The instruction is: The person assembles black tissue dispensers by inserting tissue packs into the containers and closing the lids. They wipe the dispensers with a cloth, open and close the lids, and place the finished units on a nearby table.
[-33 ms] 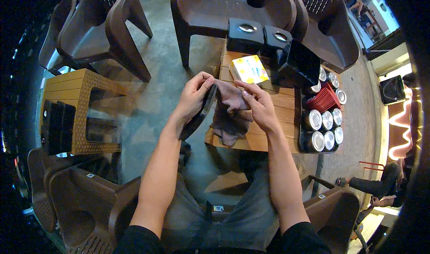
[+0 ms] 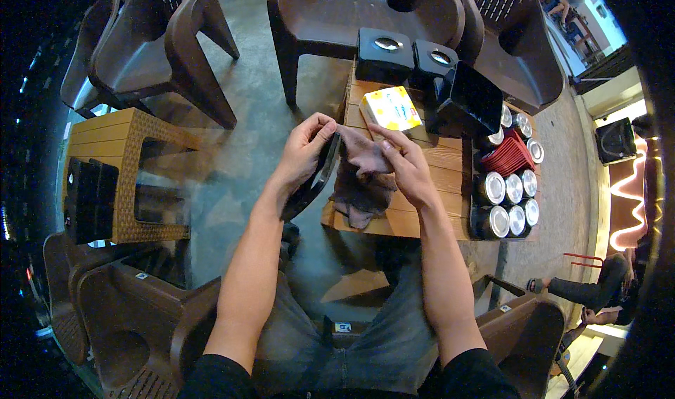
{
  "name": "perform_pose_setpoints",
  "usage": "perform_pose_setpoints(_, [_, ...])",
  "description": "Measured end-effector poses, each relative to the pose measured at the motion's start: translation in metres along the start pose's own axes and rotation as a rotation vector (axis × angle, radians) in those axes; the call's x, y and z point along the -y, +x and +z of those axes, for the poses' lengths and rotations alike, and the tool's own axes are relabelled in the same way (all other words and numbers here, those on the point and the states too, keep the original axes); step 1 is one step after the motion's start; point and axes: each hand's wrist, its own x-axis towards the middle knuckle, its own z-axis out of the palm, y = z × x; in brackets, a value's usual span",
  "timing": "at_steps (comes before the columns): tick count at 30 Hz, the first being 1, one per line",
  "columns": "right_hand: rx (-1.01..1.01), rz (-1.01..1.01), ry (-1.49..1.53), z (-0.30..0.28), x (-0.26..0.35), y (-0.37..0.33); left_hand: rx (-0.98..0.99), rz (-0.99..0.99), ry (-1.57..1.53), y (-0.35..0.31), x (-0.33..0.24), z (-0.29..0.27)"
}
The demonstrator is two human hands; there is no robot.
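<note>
My left hand [image 2: 304,146] is closed on a thin black panel [image 2: 306,193] with rounded ends, held nearly on edge beside the table. Between the fingers and thumb of my right hand [image 2: 406,161] is part of a crumpled brownish-grey cloth [image 2: 362,151]. The cloth's upper corner reaches the panel's top near my left fingertips. Its darker folds hang down over the near left corner of the wooden table [image 2: 436,202]. Just beyond my right fingers lies a yellow and white tissue pack [image 2: 391,108]. The panel's far face is hidden.
An open black box [image 2: 467,100] stands right of the pack, near two black tissue boxes [image 2: 384,54]. Silver-lidded jars [image 2: 498,221] and a red slatted holder [image 2: 508,154] fill a tray at right. Brown chairs [image 2: 365,19] surround the table; a side table [image 2: 105,142] stands left.
The black panel has turned very slightly in my left hand. My right fingers have shifted a little on the cloth. Everything else stays put.
</note>
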Motion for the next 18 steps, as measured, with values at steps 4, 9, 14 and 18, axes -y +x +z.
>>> perform_pose_setpoints(4, [0.014, 0.146, -0.001, 0.006, -0.001, 0.002, 0.001, 0.027, -0.023, 0.001, -0.002, 0.005])
perform_pose_setpoints(9, [-0.010, 0.369, 0.147, 0.005, 0.004, 0.001, 0.090, -0.047, -0.146, -0.006, -0.010, 0.005])
perform_pose_setpoints(14, [-0.058, 0.244, 0.272, -0.002, 0.009, -0.001, 0.043, 0.016, -0.008, -0.002, -0.005, 0.004])
perform_pose_setpoints(18, [-0.136, 0.074, 0.338, -0.008, 0.008, 0.001, 0.008, -0.028, -0.030, 0.001, 0.000, -0.002])
